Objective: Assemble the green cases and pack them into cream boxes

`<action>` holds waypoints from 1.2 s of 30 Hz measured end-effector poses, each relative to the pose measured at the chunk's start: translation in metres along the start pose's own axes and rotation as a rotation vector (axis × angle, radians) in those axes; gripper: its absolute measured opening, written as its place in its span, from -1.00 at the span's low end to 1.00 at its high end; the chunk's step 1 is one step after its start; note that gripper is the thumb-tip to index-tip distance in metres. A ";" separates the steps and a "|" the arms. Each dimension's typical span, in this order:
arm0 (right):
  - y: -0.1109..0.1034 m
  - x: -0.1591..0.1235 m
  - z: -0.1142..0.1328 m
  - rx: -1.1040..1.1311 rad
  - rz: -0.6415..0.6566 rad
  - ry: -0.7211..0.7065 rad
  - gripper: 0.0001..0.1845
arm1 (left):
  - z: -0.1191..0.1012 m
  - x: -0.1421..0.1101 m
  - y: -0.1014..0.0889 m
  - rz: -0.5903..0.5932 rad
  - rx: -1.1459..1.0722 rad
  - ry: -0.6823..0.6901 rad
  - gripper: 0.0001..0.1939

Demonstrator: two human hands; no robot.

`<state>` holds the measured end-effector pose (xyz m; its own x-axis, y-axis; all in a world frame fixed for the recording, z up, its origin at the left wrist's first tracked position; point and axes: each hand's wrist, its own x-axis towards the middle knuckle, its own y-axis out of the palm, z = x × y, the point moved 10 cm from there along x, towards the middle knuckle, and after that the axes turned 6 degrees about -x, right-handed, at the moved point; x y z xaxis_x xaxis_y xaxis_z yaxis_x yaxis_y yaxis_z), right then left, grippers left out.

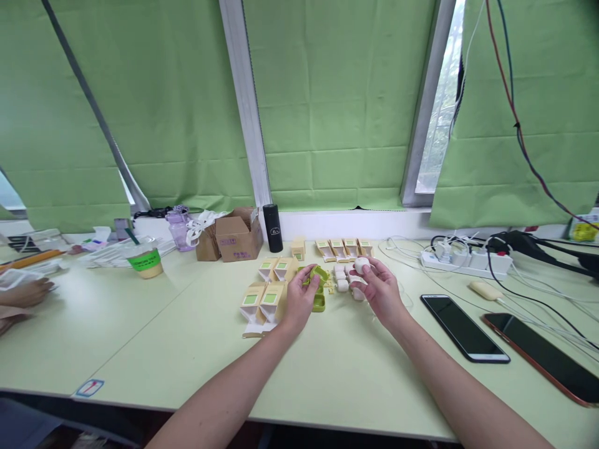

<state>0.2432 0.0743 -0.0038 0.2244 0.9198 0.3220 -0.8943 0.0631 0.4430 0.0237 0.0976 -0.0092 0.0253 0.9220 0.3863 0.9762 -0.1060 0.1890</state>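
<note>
My left hand (pixel 298 298) is closed around a small green plastic case (pixel 316 275), held just above the pale green table (pixel 337 368). My right hand (pixel 380 288) pinches a small white rounded piece (pixel 361 265) between its fingertips, a little to the right of the case. A second green case (pixel 319 302) lies on the table below my left hand. Several white pieces (pixel 341 279) lie between my hands. Small cream boxes with green labels (pixel 262 302) sit to the left of my left hand, and more (pixel 344 247) stand in a row behind.
Two phones (pixel 463 327) (pixel 545 355) lie at the right, near a power strip (pixel 468 259) with tangled cables. A black flask (pixel 272 228), brown cartons (pixel 238 237), a purple bottle (pixel 178 229) and a cup (pixel 146 259) stand at the back left. Another person's hand (pixel 23 292) rests at the far left.
</note>
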 end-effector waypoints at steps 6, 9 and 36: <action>0.002 -0.002 0.001 -0.117 0.013 -0.030 -0.45 | -0.002 -0.001 0.000 -0.005 0.015 0.008 -0.50; 0.002 -0.002 0.000 -0.190 0.021 -0.036 -0.43 | -0.002 -0.002 0.001 -0.002 0.009 0.003 -0.50; 0.053 -0.029 -0.015 -1.661 0.404 -0.624 -0.66 | 0.003 -0.001 -0.003 -0.010 0.031 0.011 -0.44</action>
<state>0.1838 0.0564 -0.0026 -0.3329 0.7354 0.5902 -0.2510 0.5342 -0.8072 0.0219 0.0979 -0.0130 0.0131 0.9189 0.3943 0.9826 -0.0849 0.1651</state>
